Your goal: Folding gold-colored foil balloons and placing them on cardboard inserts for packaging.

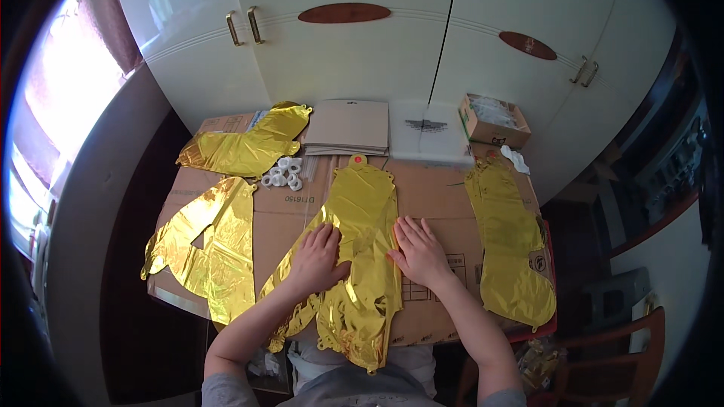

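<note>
A flat, uninflated gold foil balloon [363, 256] lies lengthwise on the cardboard-covered table [441, 203] in front of me. My left hand [317, 258] presses flat on its left side, fingers spread. My right hand [419, 250] lies flat along its right edge, partly on the cardboard. Neither hand grips anything. A small red spot [357, 159] sits at the balloon's far tip.
More gold foil balloons lie at far left [245, 147], near left [207, 245] and right [513, 245]. Small white rolls [283, 173] cluster at the back left. Flat cardboard sheets [347, 126], a clear bag [427, 130] and an open box [494, 120] stand before white cupboard doors [362, 38]. A wooden chair [618, 362] is at lower right.
</note>
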Demonstrator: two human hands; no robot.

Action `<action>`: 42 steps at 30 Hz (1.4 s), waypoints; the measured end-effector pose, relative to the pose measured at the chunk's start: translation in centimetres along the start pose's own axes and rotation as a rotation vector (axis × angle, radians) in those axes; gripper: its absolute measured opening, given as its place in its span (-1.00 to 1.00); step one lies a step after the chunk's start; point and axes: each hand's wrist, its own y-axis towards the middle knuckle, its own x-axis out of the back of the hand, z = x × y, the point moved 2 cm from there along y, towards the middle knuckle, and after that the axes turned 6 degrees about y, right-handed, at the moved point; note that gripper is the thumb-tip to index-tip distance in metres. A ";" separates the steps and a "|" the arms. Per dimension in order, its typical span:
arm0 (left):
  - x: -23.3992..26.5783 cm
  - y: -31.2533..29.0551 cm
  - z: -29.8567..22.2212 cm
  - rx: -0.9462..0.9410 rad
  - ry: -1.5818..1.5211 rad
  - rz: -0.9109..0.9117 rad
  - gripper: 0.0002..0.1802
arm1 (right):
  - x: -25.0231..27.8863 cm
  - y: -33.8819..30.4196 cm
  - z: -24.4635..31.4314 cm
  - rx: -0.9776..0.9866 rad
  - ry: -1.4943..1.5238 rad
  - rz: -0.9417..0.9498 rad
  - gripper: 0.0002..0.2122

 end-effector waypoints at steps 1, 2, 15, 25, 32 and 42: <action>-0.3 0.0 -0.3 0.003 0.026 -0.015 -0.15 | 0.0 0.0 0.0 0.001 -0.005 -0.005 -0.44; -0.7 -0.1 -0.6 0.007 0.053 -0.029 -0.12 | 0.0 0.0 0.0 0.002 -0.010 -0.010 -0.44; -0.7 0.4 -1.6 -0.017 0.050 -0.020 -0.15 | 0.2 0.0 -0.2 -0.050 0.062 0.001 -0.41; -0.1 -1.0 0.3 0.059 0.002 0.025 -0.26 | 1.0 0.0 0.4 -0.004 0.075 0.118 -0.35; -1.4 -1.1 -0.7 0.015 0.046 -0.015 -0.30 | 0.6 -0.2 0.6 0.022 -0.026 0.203 -0.34; -1.3 -0.3 -3.3 -0.092 0.048 0.053 -0.28 | 1.9 -2.4 -0.2 -0.018 -0.043 0.227 -0.34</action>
